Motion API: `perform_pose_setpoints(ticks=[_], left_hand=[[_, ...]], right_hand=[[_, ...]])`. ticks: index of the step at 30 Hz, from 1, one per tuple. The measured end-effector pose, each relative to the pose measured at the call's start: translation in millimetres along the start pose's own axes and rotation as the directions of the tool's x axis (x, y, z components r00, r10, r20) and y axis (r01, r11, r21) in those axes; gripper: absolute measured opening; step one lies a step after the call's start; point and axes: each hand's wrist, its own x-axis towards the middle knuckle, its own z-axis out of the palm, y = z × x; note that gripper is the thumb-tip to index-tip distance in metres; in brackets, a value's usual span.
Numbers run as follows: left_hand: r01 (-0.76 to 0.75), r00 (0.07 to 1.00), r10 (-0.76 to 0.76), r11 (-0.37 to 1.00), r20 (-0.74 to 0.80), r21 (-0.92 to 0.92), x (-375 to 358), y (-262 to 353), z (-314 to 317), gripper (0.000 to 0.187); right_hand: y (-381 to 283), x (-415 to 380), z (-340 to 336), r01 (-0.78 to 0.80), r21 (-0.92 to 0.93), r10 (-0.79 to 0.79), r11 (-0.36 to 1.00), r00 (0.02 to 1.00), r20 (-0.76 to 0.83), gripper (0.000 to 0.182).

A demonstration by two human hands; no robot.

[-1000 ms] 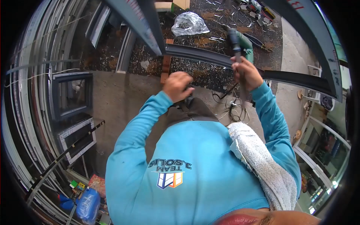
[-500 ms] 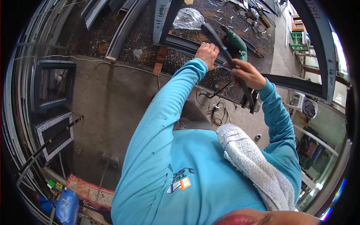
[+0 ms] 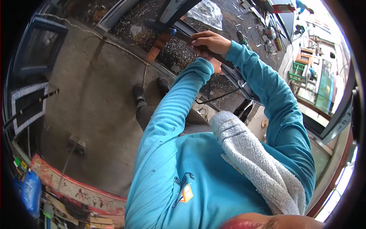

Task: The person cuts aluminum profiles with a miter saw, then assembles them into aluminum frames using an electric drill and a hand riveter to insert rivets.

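My right hand (image 3: 211, 42) is closed around the handle of a dark hammer (image 3: 160, 27). Its long flat handle slants down to the right, and a blue patch marks the near end of the head, which points left. Just below, my left hand (image 3: 215, 65) is at a dark grey metal frame (image 3: 233, 77); its fingers look curled onto the bar but are partly covered by the right hand. Beyond my right sleeve, a green power drill (image 3: 241, 39) shows only in part.
A crumpled clear plastic bag (image 3: 206, 14) lies on the dark worktable (image 3: 232, 17), among scattered metal offcuts. A brown strip (image 3: 154, 51) sticks out over the table's near edge. Smaller frames (image 3: 40, 47) lean at the left. A black cord (image 3: 217, 98) hangs near my waist.
The hammer has swung left and down, with my right hand crossing over my left. My view has turned, and the drill is now mostly behind my right arm.
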Motion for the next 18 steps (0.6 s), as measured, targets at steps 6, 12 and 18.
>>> perform_pose_setpoints(ticks=[6,12,18], left_hand=[[-0.063,0.972,0.037,0.992,-0.230,-0.107,6.1,-9.6,28.7,0.076],[-0.118,0.965,0.088,0.987,-0.249,-0.109,-13.4,-9.4,-10.1,0.071],[-0.078,0.802,0.088,0.996,-0.590,0.043,0.0,-5.0,32.8,0.061]], right_hand=[[-17.1,-28.1,25.5,0.194,-0.417,-0.050,0.888,0.943,0.330,0.024],[4.7,-20.8,-32.5,0.231,-0.352,-0.242,0.907,0.970,0.011,0.028],[4.9,-13.3,-27.6,0.497,-0.385,-0.369,0.778,0.857,0.360,0.028]])
